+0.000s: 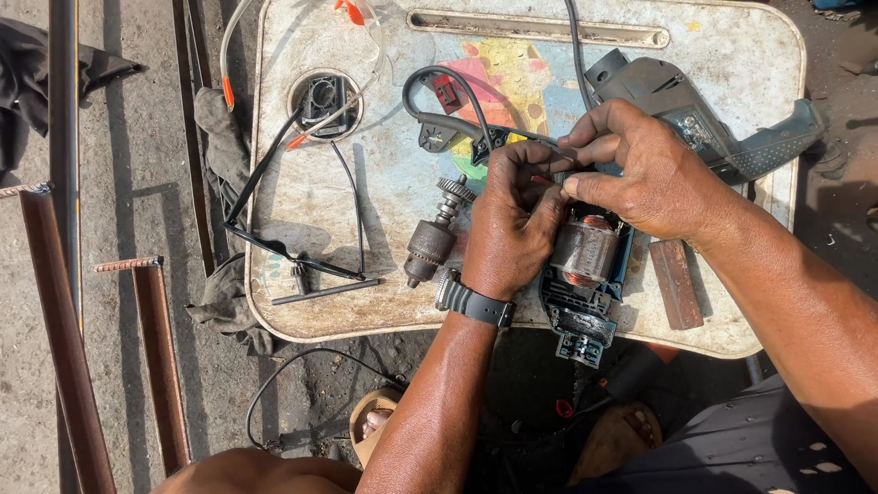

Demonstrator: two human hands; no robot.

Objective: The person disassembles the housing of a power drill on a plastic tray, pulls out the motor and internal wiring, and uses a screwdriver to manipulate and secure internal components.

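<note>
A: Where does the motor core lie?

B: Centre of the desk, seated in the open lower shell of the drill. Copper windings show at both ends. Its long axis runs roughly 12 to 6, tilted a little toward 1.

A: And the hands?

B: Left hand sits at the core's 9 o'clock, touching it, fingers curled nearly closed against the upper end; what they pinch I cannot tell. Right hand comes in from 3 o'clock and rests above the core at 12, fingertips pressed together as if on something small, hidden from view. Both hands meet at the core's top end.

A: Which is nearer?

B: Left, by contact along the side. The right covers only the top.

A: Around it?

B: Chuck with gear shaft at the left hand's 9 o'clock, just beside. Other shell half at 1 o'clock. Brown block at the core's 3 o'clock, apart.
</note>
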